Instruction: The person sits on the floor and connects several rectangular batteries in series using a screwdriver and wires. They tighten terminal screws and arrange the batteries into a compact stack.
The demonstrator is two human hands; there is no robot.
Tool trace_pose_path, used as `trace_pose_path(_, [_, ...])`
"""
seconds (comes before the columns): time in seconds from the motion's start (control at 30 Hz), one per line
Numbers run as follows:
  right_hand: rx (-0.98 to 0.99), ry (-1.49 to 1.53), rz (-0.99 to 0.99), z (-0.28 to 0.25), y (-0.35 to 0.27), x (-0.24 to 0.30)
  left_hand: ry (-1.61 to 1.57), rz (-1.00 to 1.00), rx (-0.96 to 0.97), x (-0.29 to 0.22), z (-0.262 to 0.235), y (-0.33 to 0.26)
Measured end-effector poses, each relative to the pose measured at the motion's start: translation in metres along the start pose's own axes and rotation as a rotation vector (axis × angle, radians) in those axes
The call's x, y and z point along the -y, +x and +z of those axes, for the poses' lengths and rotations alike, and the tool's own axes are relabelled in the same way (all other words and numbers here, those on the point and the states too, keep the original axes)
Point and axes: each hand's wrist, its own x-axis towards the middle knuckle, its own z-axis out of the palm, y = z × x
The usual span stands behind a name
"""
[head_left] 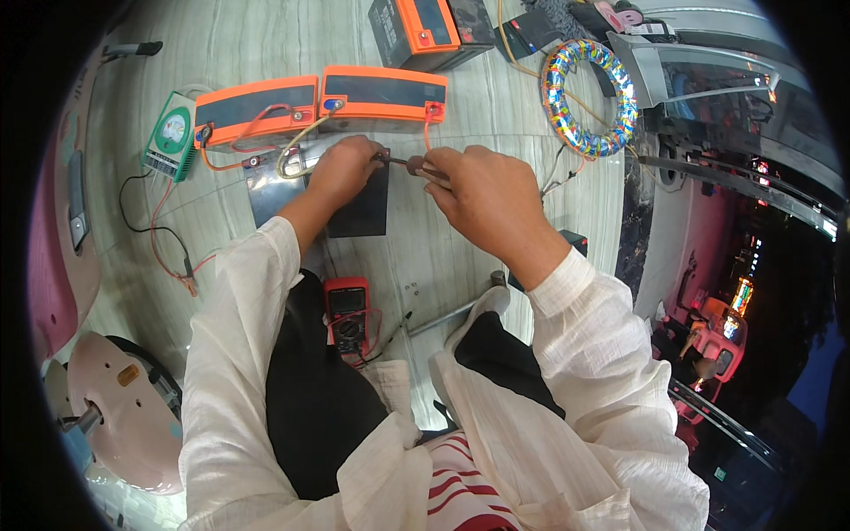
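Note:
My right hand (496, 199) is wrapped round a screwdriver (415, 165), whose shaft points left. My left hand (343, 166) pinches at the screwdriver's tip, over the edge of a dark battery (359, 212); what its fingertips hold is too small to tell. Just beyond stand two orange-topped batteries, a left one (257, 91) and a right one (385, 85), end to end. A pale cable (292, 152) loops from the right one's terminal down beside my left hand. An orange-red wire (428, 134) runs from its other terminal toward the screwdriver.
A green meter (173, 134) with clip leads stands at the left. Near my feet lies a red multimeter (346, 305), with small loose parts (411, 288) beside it. Another orange-topped battery (428, 31) and a colourful wrapped ring (556, 97) are farther off. Pinkish scooter bodywork (124, 411) borders the left.

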Motion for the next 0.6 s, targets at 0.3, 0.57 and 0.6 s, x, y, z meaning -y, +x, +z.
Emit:
trace_pose_path(0.3, [-0.002, -0.007, -0.035, 0.007, 0.013, -0.008, 0.057, -0.014, -0.057, 0.011, 0.016, 0.011])
trace_pose_path(0.57, [0.097, -0.067, -0.044, 0.004, 0.019, -0.012, -0.025, 0.012, -0.07, 0.012, 0.014, 0.011])
trace_pose_path(0.6, [0.1, -0.072, -0.046, 0.004, 0.019, -0.012, -0.013, 0.031, -0.083, 0.011, 0.013, 0.01])
